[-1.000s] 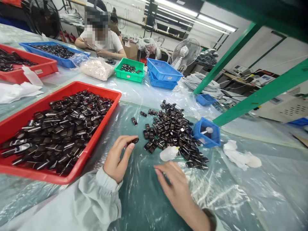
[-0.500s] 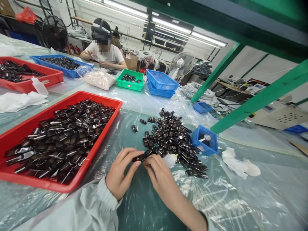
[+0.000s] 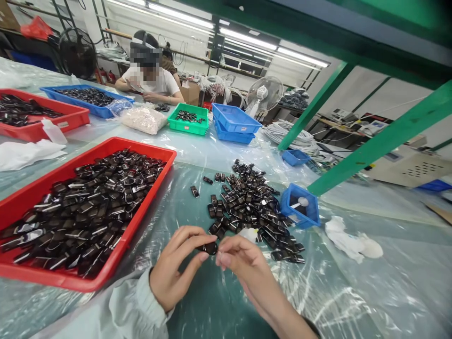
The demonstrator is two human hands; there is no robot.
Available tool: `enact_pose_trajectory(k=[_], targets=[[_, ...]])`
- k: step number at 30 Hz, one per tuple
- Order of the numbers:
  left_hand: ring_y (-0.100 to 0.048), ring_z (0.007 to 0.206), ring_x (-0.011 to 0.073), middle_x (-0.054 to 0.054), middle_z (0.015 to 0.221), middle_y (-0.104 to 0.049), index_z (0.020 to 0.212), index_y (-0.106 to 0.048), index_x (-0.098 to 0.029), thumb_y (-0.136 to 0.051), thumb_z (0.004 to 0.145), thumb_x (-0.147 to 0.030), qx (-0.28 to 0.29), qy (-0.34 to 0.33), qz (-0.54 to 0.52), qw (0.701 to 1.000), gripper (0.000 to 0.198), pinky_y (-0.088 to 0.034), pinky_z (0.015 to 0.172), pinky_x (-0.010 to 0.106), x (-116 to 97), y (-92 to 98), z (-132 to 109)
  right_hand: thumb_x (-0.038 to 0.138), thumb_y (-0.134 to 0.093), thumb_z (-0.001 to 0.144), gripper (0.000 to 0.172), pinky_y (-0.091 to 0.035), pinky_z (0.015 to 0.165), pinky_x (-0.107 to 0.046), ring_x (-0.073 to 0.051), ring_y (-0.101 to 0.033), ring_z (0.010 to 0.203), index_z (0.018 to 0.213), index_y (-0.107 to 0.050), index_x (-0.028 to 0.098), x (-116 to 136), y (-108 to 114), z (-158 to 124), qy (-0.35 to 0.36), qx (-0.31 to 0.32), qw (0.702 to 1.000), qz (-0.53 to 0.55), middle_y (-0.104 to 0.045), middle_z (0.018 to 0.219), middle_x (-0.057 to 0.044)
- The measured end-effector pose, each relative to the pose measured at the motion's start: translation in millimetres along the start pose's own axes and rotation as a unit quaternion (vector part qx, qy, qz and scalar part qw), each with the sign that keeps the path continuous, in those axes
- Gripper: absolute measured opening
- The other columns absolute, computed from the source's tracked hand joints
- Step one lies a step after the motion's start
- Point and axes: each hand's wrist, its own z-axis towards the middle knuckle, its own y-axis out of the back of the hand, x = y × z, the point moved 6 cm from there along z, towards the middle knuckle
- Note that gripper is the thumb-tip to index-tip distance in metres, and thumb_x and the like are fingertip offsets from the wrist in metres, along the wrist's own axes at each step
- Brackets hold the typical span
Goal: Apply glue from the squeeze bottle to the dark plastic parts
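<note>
Between the thumb and fingers of my left hand is a small glossy black plastic piece, one rounded end sticking out to the right. My right hand is close beside that end, its thumb and fingertips pinched together; whatever they hold, if anything, is too small to make out. Just beyond my hands lies a loose pile of similar black pieces on the plastic-covered table. A small white bottle with a yellowish tip lies at the pile's near edge, partly behind my right hand.
A large red tray full of black pieces stands at left. At right are a small blue bin with a white scoop, crumpled white cloth and a slanted green post. A co-worker sits across the table.
My right hand has turned and drawn slightly back from the black piece, its fingertips now pinched beside it. My left hand still holds the piece, slightly lower in view.
</note>
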Motion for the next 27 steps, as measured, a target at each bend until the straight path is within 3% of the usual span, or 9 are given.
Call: enact_pose_trajectory(k=[4, 11, 18, 21, 23, 25, 27], targets=[[-0.054, 0.099, 0.0202, 0.008, 0.106, -0.057, 0.117, -0.056, -0.025, -0.044, 0.093, -0.015, 0.015, -0.022, 0.018, 0.999, 0.029, -0.043, 0.086, 0.033, -2.5, -1.6, -1.9, 0.030, -0.082, 0.064, 0.020, -0.040, 0.057, -0.022, -0.010, -0.053, 0.058, 0.070, -0.067, 0.019, -4.8, -1.3, 1.5, -0.053, -0.003, 0.997, 0.047, -0.059, 0.064, 0.004], [-0.052, 0.095, 0.0207, 0.008, 0.102, -0.057, 0.124, -0.052, -0.025, -0.043, 0.093, -0.011, 0.024, -0.099, 0.060, 0.993, 0.035, -0.041, 0.082, 0.034, -9.3, 0.5, -4.8, 0.031, -0.083, 0.065, 0.027, -0.042, 0.057, -0.022, -0.009, -0.055, 0.059, 0.078, -0.062, 0.020, -10.9, -7.1, 0.4, -0.105, 0.055, 0.989, 0.090, -0.060, 0.068, 0.004], [-0.050, 0.097, 0.0209, 0.007, 0.104, -0.056, 0.131, -0.048, -0.025, -0.043, 0.092, -0.007, 0.027, -0.113, 0.074, 0.990, 0.043, -0.040, 0.084, 0.033, -12.8, -4.4, -8.7, 0.033, -0.080, 0.067, 0.030, -0.044, 0.053, -0.021, -0.012, -0.062, 0.064, 0.085, -0.060, 0.019, -18.9, -10.5, 2.2, -0.118, 0.090, 0.985, 0.084, -0.062, 0.069, 0.003], [-0.050, 0.097, 0.0221, 0.007, 0.104, -0.056, 0.134, -0.044, -0.030, -0.045, 0.091, -0.006, -0.017, -0.114, 0.152, 0.982, 0.049, -0.041, 0.083, 0.035, -27.4, 8.7, -4.2, 0.042, -0.071, 0.077, 0.026, -0.044, 0.053, -0.023, -0.012, -0.059, 0.057, 0.084, -0.061, 0.020, -6.8, -11.7, -3.0, -0.030, 0.082, 0.996, 0.009, -0.062, 0.064, 0.002], [-0.051, 0.097, 0.0234, 0.007, 0.106, -0.055, 0.136, -0.041, -0.034, -0.049, 0.089, -0.006, -0.086, -0.097, 0.259, 0.957, 0.056, -0.040, 0.085, 0.038, -37.3, 32.8, 2.0, 0.042, -0.063, 0.084, 0.021, -0.044, 0.055, -0.027, -0.013, -0.056, 0.056, 0.086, -0.063, 0.022, 13.4, -2.9, -11.2, 0.100, 0.028, 0.992, -0.078, -0.061, 0.063, 0.001], [-0.049, 0.102, 0.0282, 0.009, 0.110, -0.054, 0.137, -0.040, -0.036, -0.051, 0.087, -0.007, -0.167, -0.056, 0.378, 0.909, 0.059, -0.037, 0.089, 0.045, -41.9, 64.7, 9.0, 0.037, -0.058, 0.089, 0.013, -0.045, 0.059, -0.030, -0.016, -0.055, 0.061, 0.089, -0.064, 0.026, 38.6, 15.3, -26.1, 0.267, -0.071, 0.949, -0.155, -0.059, 0.065, 0.001], [-0.040, 0.117, 0.0383, 0.014, 0.116, -0.052, 0.136, -0.043, -0.030, -0.049, 0.089, -0.011, -0.201, -0.001, 0.449, 0.871, 0.051, -0.029, 0.095, 0.058, -36.0, 91.1, 16.8, 0.031, -0.054, 0.091, 0.008, -0.046, 0.065, -0.033, -0.019, -0.055, 0.069, 0.095, -0.061, 0.029, 52.8, 37.2, -40.9, 0.377, -0.162, 0.888, -0.208, -0.058, 0.071, -0.001]])
